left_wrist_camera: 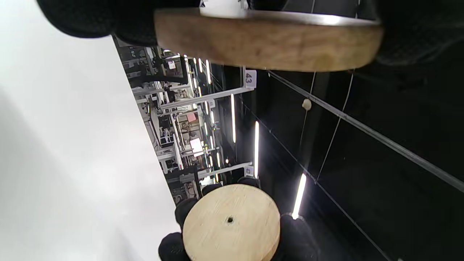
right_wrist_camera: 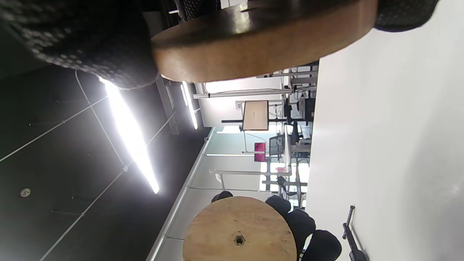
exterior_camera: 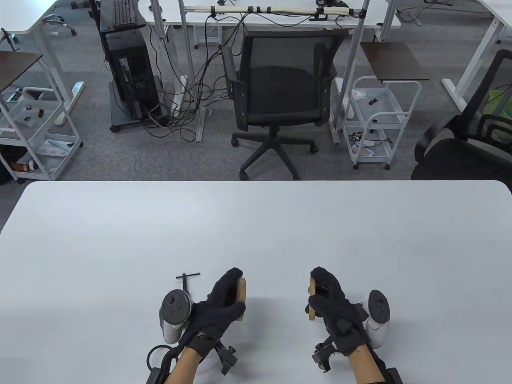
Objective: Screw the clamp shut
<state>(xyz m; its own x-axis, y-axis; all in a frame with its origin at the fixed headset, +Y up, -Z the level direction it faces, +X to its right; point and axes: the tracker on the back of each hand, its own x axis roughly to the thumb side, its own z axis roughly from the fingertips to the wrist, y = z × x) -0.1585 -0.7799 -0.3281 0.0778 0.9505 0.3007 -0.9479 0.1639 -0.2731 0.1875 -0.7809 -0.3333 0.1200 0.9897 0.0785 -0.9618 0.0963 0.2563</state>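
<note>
A small black clamp (exterior_camera: 187, 282) with a T-bar screw lies on the white table (exterior_camera: 256, 224), just behind my left hand's tracker, which hides its lower part. Neither hand touches it. It also shows at the bottom right of the right wrist view (right_wrist_camera: 350, 232). My left hand (exterior_camera: 234, 294) grips a round wooden disc (exterior_camera: 241, 298) on edge, seen at the top of the left wrist view (left_wrist_camera: 268, 43). My right hand (exterior_camera: 320, 294) grips a second wooden disc (exterior_camera: 311, 300), seen at the top of the right wrist view (right_wrist_camera: 261, 47). The discs face each other, apart.
Each wrist view shows the other hand's disc face-on: one with a small centre hole (left_wrist_camera: 232, 223), one with a hex hole (right_wrist_camera: 239, 232). A black office chair (exterior_camera: 280, 92) stands beyond the table's far edge, with carts and desks around it.
</note>
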